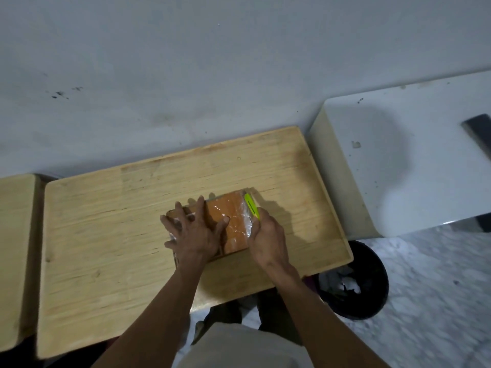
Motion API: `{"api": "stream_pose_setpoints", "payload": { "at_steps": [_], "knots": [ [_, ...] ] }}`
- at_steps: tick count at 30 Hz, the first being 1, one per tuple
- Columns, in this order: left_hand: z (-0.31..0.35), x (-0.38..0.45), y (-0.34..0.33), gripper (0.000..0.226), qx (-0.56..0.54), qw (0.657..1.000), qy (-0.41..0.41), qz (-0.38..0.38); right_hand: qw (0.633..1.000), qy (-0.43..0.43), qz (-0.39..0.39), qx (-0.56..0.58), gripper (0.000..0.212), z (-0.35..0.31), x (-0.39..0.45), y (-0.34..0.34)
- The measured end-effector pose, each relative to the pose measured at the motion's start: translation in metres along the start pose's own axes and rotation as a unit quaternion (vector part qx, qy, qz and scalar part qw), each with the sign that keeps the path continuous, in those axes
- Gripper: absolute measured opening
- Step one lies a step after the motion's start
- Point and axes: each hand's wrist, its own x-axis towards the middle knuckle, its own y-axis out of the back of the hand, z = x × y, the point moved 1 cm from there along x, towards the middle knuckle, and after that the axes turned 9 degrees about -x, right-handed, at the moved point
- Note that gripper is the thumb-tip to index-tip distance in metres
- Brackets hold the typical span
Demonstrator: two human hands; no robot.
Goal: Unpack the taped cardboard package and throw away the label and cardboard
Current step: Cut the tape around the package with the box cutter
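A brown cardboard package [233, 221] wrapped in shiny clear tape lies flat near the middle of a wooden table [106, 235]. My left hand [195, 232] presses down on its left half, fingers spread, holding nothing. My right hand [267, 236] is at the package's right edge, closed around a yellow-green cutter [249, 204] whose tip points away from me along that edge. The package's left part is hidden under my left hand.
A black bin [372, 285] with crumpled scraps inside stands on the marbled floor, just right of the table's near right corner. A white table [414, 160] sits to the right with a dark object [478, 131] on it. Another wooden table [13, 248] is at the left.
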Motion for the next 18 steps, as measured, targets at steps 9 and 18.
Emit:
{"api": "stream_pose_setpoints", "payload": {
  "at_steps": [9,18],
  "knots": [
    [0.001,0.000,-0.001,0.084,0.001,1.000,-0.003,-0.003,0.999,0.002,-0.008,-0.034,0.034,-0.011,0.005,-0.001],
    [0.000,0.000,-0.002,0.085,0.008,1.000,-0.006,0.007,0.991,0.008,-0.013,-0.130,0.042,-0.012,-0.010,0.000]
  ]
}}
